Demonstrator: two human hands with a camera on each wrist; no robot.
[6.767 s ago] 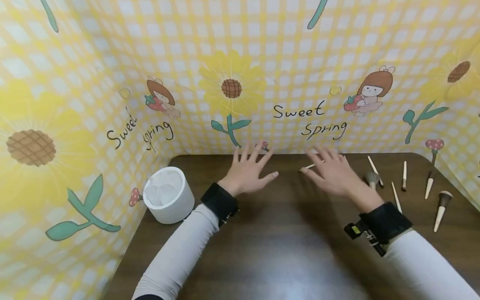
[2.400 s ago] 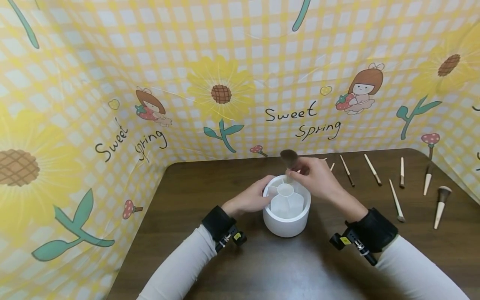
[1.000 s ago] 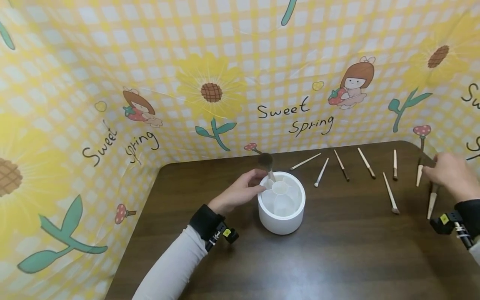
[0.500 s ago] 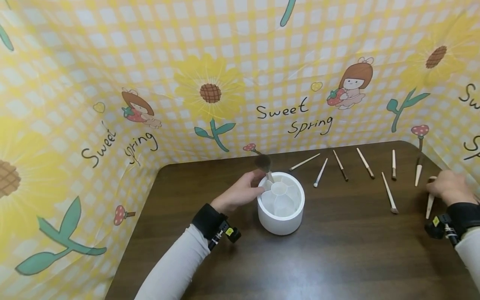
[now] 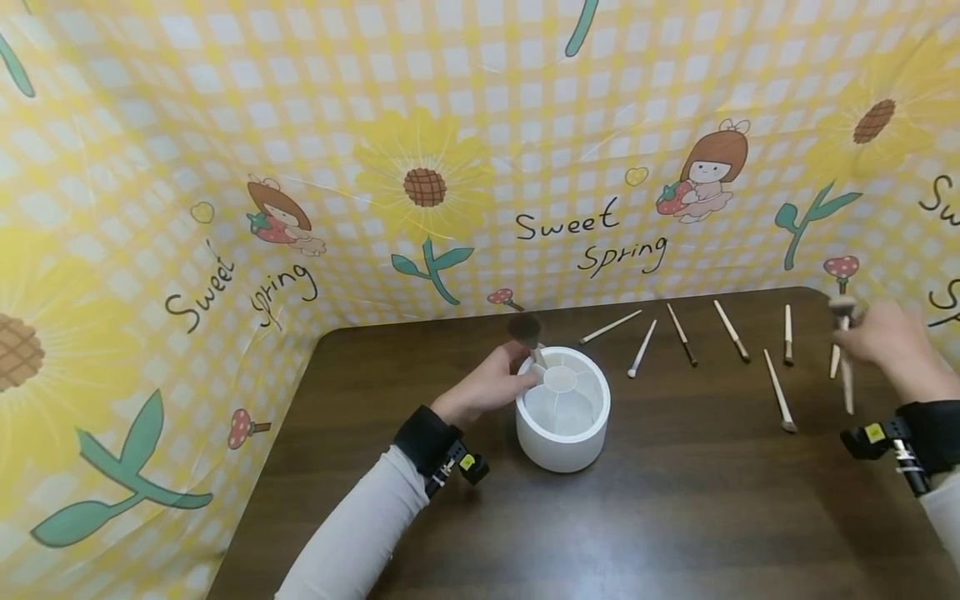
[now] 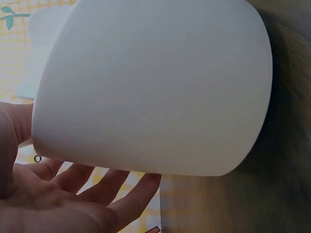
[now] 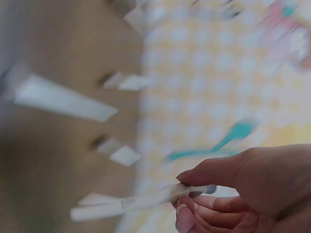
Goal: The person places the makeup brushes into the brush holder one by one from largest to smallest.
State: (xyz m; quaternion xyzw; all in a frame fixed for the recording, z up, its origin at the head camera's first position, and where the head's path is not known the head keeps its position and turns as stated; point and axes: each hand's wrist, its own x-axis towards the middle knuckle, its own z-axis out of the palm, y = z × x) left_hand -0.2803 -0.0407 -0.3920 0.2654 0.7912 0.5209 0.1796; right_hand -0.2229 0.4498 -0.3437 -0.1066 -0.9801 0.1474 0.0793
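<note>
My left hand [image 5: 487, 379] grips the white round brush holder [image 5: 562, 450] at its left side, thumb at the rim and fingers along the outer wall [image 6: 155, 97]. Inside, thin dividers part it around a middle ring. One fluffy dark makeup brush [image 5: 524, 329] stands bristles up in a back-left compartment, leaning outward. At the far right, my right hand [image 5: 896, 346] pinches another makeup brush [image 5: 847, 383] between thumb and fingers near its ferrule. In the right wrist view its pale handle [image 7: 146, 200] points away from the palm.
Several slimmer makeup brushes lie spread behind and right of the holder, among them an angled brush [image 5: 778, 392] and a white-tipped one [image 5: 642, 348]. Another pale handle [image 5: 834, 362] lies partly behind the held brush. A yellow checked cloth [image 5: 450, 100] walls the brown table [image 5: 660, 517].
The holder has come from the far left to mid-table, and the fluffy brush now stands in it. My right hand has gone right and lifted a second brush off the table.
</note>
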